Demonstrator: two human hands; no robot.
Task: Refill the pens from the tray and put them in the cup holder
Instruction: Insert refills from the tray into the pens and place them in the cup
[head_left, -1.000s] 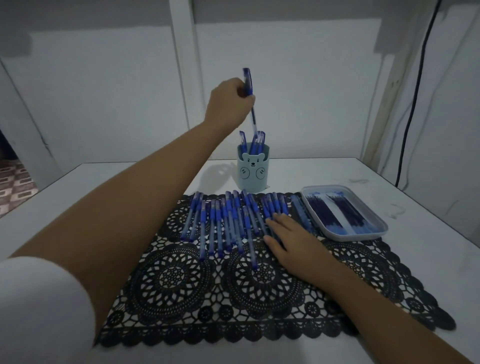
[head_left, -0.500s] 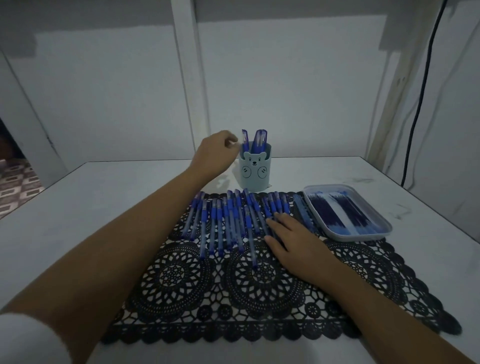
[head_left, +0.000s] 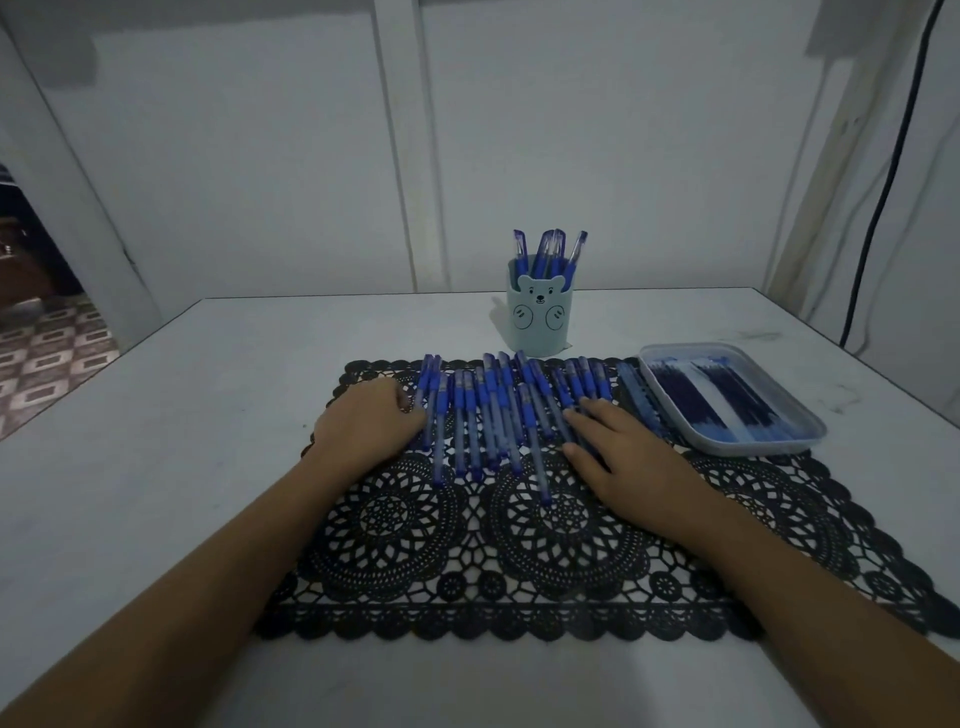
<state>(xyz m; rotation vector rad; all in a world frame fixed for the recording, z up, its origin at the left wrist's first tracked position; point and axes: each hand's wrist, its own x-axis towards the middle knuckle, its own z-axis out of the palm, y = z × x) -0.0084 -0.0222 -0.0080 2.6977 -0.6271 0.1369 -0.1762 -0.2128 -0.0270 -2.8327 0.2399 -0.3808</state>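
Grip of left hand (head_left: 370, 422) unclear; fingertips hidden beside pens (head_left: 491, 415).

Pens (head_left: 498, 415) lie on mat (head_left: 519, 545); cup holder (head_left: 537, 325) behind, tray (head_left: 810, 441) right

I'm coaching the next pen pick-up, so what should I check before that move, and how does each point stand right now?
1. Free left hand: cannot tell; its fingers curl at the leftmost pens on the mat.
2. Free right hand: ok; it rests flat on the pens.
3. Upright cup holder, not full: ok.
4. Reachable tray of refills: ok, beside the right hand.
5. Loose pens already refilled: cannot tell.
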